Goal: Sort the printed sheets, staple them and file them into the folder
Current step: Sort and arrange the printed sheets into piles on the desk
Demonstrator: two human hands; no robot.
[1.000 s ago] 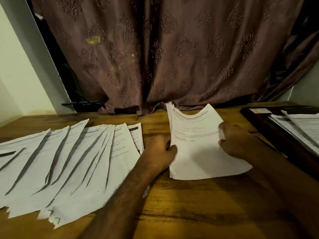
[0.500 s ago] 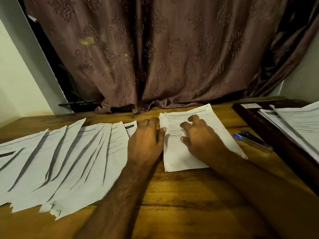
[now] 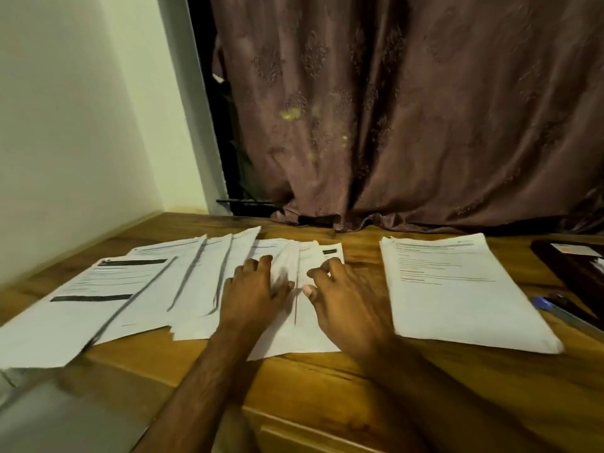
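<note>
Both the left hand [image 3: 258, 289] and right hand [image 3: 340, 292] rest spread flat, gripping nothing, on fanned sheets [image 3: 183, 289].

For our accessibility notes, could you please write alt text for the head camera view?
Both hands, left hand and right hand, rest spread on fanned printed sheets on a wooden table. A neat stack of sheets lies to their right, before a brown curtain.

Wooden worktop [image 3: 327, 384]. Fanned sheets [image 3: 157, 289] overlapping across left half, reaching left edge. Squared stack [image 3: 457, 289] right of centre. Stapler [image 3: 562, 310] near right edge; dark folder [image 3: 575, 273] at far right corner.
</note>
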